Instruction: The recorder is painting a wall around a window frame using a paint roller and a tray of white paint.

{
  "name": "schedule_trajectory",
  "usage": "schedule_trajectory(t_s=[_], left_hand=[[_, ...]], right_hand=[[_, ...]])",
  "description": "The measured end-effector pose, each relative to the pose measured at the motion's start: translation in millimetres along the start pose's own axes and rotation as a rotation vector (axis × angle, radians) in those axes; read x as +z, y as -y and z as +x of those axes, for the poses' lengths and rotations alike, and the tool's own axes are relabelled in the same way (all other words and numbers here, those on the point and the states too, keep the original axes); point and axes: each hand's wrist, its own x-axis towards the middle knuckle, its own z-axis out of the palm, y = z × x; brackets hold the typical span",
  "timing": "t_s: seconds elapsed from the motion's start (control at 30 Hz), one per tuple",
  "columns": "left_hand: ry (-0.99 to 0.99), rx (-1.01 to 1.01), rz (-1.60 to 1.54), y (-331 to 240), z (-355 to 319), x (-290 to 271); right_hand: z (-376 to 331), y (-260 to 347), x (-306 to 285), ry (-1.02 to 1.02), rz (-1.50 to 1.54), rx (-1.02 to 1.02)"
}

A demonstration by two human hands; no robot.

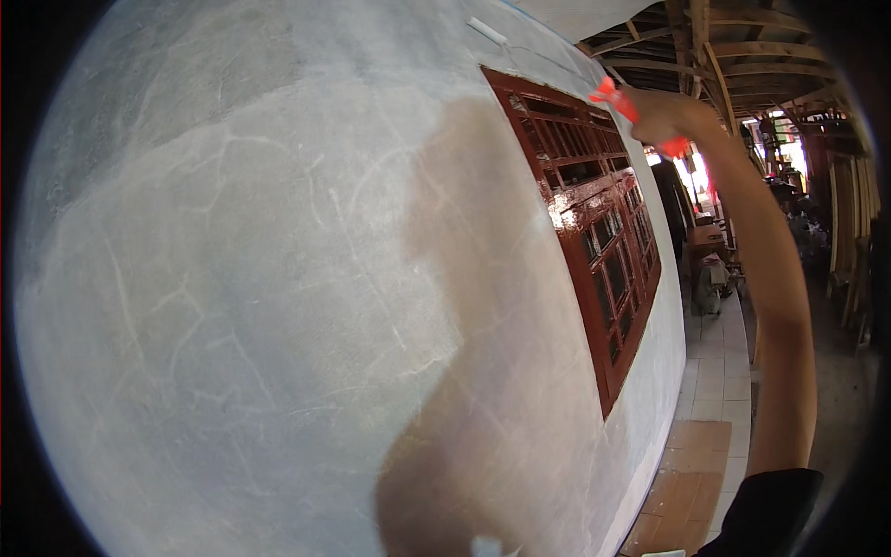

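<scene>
My right hand [666, 113] is raised at the upper right, with its fingers closed round the red handle of a paint roller [613, 97]. A thin wire frame runs from the handle to the roller's pale sleeve [485, 31], which lies against the upper part of a grey wall [251, 297] above the window. Whitish lines and patches cross the wall's surface. Just below the roller is a reddish-brown window frame [585, 200] with barred panes. My left hand is out of view.
A tiled floor strip [710, 371] runs along the wall's foot, with brown cardboard [685, 469] lying on it. Farther back stand a bag [713, 286] and boxes [707, 239]. Wooden roof beams [742, 42] cross overhead. My shadow [464, 371] falls on the wall.
</scene>
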Motion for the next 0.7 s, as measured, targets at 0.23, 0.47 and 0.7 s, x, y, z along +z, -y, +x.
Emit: schedule_trajectory(t_s=[0.23, 0.47, 0.7], left_hand=[[-0.026, 0.054, -0.065, 5.1, 5.1, 4.7], [0.120, 0.370, 0.148, 41.0, -43.7, 2.0], [0.002, -0.005, 0.026, -6.6, 11.8, 0.6]], right_hand=[[40.4, 34.9, 39.9, 0.145, 0.276, 0.040], [-63.4, 44.9, -3.8, 0.152, 0.117, -0.049], [-5.2, 20.7, 4.8, 0.170, 0.267, 0.041]])
